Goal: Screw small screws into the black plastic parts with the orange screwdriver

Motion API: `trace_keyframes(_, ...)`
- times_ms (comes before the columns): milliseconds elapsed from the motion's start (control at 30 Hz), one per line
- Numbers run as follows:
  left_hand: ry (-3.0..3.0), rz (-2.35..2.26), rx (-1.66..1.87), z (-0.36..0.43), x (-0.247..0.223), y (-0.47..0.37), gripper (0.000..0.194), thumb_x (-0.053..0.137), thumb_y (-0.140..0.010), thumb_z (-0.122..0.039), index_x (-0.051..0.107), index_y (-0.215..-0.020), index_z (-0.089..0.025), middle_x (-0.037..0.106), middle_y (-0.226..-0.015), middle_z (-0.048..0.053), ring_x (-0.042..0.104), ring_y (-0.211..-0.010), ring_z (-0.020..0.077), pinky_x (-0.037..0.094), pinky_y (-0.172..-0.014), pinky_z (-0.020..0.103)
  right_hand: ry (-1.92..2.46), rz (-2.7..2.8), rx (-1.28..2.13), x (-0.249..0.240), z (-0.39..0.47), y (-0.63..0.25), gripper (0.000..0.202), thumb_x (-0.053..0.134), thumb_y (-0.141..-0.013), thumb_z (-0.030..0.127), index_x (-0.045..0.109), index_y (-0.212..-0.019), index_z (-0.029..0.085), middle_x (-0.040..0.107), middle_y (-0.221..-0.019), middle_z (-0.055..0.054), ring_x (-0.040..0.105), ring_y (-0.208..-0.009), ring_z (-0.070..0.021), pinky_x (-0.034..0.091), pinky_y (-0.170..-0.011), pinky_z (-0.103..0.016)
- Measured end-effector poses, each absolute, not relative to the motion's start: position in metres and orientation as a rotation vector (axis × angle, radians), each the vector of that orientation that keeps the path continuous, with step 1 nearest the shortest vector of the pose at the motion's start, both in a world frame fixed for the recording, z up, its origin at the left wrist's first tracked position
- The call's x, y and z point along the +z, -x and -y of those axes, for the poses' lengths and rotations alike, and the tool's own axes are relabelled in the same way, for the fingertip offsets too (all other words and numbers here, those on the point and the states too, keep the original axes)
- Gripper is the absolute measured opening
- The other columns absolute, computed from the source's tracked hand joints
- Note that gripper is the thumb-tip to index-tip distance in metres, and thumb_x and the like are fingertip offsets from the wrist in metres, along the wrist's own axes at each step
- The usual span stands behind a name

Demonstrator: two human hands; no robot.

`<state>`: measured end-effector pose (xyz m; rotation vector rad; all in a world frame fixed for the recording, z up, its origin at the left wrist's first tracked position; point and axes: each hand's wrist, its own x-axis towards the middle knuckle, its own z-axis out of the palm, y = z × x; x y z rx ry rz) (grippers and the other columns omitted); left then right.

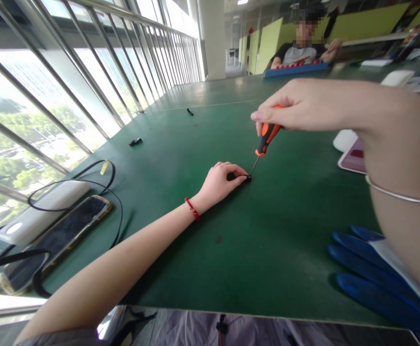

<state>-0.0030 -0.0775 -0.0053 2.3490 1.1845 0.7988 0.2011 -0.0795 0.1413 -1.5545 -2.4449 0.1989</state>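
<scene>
My right hand (285,106) is wrapped round the orange and black handle of a screwdriver (267,137). The shaft slants down to the left, and its tip meets a small black part (249,178) on the green table. My left hand (224,180) rests on the tabletop and pinches that part between thumb and fingers. Most of the part is hidden by the fingers, so its kind does not show. Two other small black pieces lie farther off, one black piece (135,142) at the left and another black piece (190,112) toward the back.
On the green table (181,269), a phone (76,226), a white power bank (51,206) and a black cable (119,206) lie at left. Blue gloves (371,269) lie at right. A metal railing (123,62) runs along the left. Another person (303,48) sits behind a blue tray (296,70).
</scene>
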Motion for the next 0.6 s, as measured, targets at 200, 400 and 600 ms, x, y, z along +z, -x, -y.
trace_keyframes(200, -2.368, -1.193, 0.771, 0.078, -0.005, 0.003, 0.017, 0.065, -0.079, -0.027, 0.074, -0.092, -0.021, 0.071, -0.092, 0.002, 0.06, -0.091, 0.0193, 0.045, -0.089, 0.034, 1.527, 2.543, 0.081, 0.144, 0.085, -0.196, 0.037, 0.055, -0.08, 0.058, 0.065, -0.098, 0.027, 0.06, -0.075, -0.001, 0.05, -0.059, -0.0137, 0.032, -0.054, -0.029)
trace_keyframes(400, -2.326, -1.222, 0.783, 0.078, -0.005, 0.003, 0.016, 0.064, -0.081, -0.028, 0.072, -0.092, -0.021, 0.072, -0.093, 0.002, 0.061, -0.093, 0.0195, 0.046, -0.09, 0.034, 1.534, 2.534, 0.113, 0.144, 0.081, -0.202, 0.039, 0.045, -0.086, 0.055, 0.065, -0.104, 0.027, 0.061, -0.076, -0.002, 0.052, -0.061, -0.0143, 0.032, -0.055, -0.029)
trace_keyframes(600, -2.347, -1.204, 0.776, 0.078, -0.004, 0.003, 0.015, 0.062, -0.081, -0.027, 0.073, -0.089, -0.02, 0.071, -0.092, 0.002, 0.061, -0.091, 0.0188, 0.046, -0.09, 0.034, 1.639, 2.51, 0.095, 0.143, 0.077, -0.208, 0.048, 0.045, -0.083, 0.066, 0.066, -0.102, 0.027, 0.056, -0.066, -0.002, 0.047, -0.053, -0.0123, 0.028, -0.051, -0.028)
